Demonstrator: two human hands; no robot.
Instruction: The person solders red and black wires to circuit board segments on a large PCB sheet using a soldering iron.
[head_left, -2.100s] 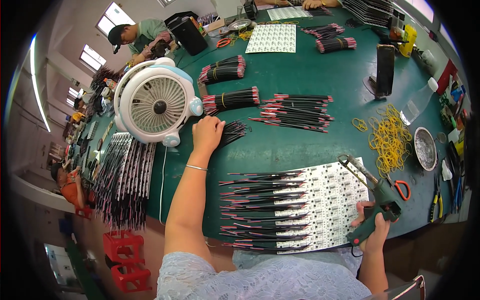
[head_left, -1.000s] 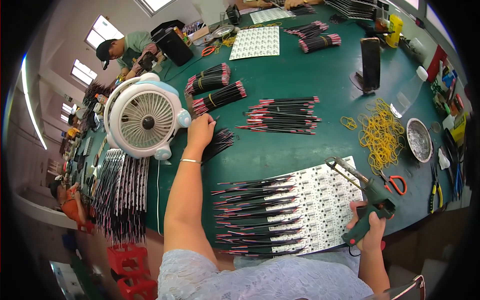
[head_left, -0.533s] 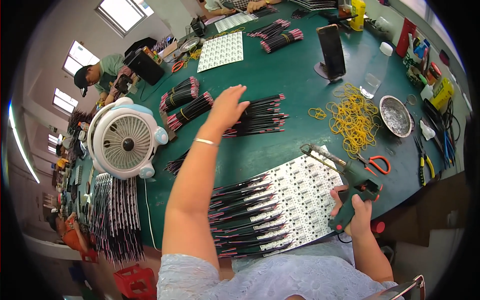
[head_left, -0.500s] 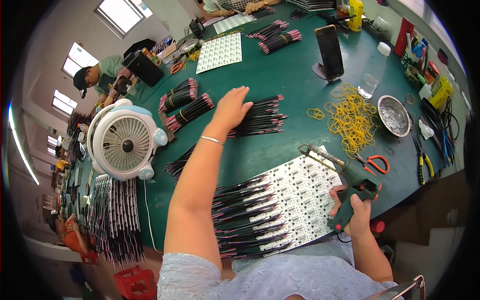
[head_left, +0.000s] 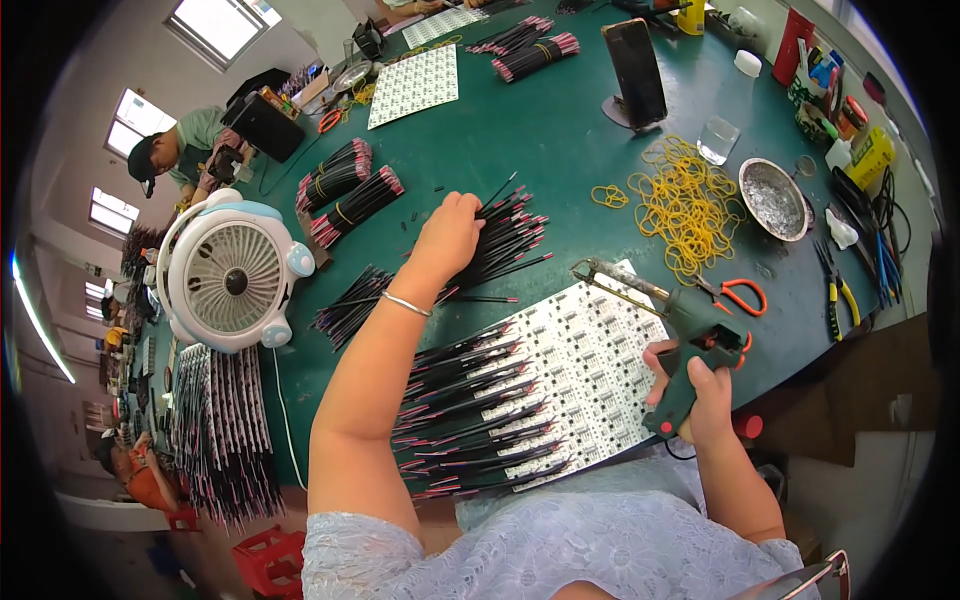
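My left hand (head_left: 450,232) is stretched out over the green table (head_left: 540,120) and rests on a loose pile of black and red wires (head_left: 512,235), fingers curled onto them. My right hand (head_left: 695,392) grips a green soldering gun (head_left: 680,335) whose metal tip points up and left over a white panel of small circuit boards (head_left: 570,375). Rows of black and red wires (head_left: 465,415) lie attached along the panel's left side, under my left forearm.
A white and blue desk fan (head_left: 232,280) stands at the left. Bundled wires (head_left: 345,190), yellow rubber bands (head_left: 685,200), a metal bowl (head_left: 772,197), orange scissors (head_left: 740,295), a phone on a stand (head_left: 637,70) and another board panel (head_left: 415,85) lie around. Another person (head_left: 175,150) sits far left.
My left hand left the small wire pile by the fan, swung right and came down on the larger loose wire pile. My right hand kept hold of the soldering gun.
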